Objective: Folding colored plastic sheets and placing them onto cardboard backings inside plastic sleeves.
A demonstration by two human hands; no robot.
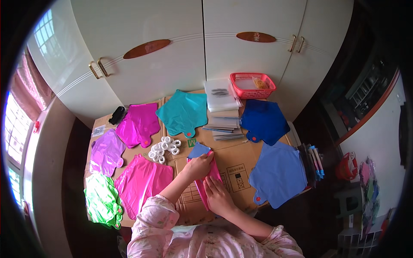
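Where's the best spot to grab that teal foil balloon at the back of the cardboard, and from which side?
Probably the short neck tab on the teal foil balloon. It sticks out of the lower edge toward the person, over bare cardboard, so coming from the near side looks easiest; the flat body offers little to pinch.

Under the hands at centre lies a folded pink balloon with a light blue piece at its top. Around it on the brown cardboard: a teal balloon, magenta balloon, lilac balloon, bright green balloon, dark blue balloon and paler blue balloon. White rings sit centre left. The basket, upper centre, is red. The sleeves are pale pink with a floral print.
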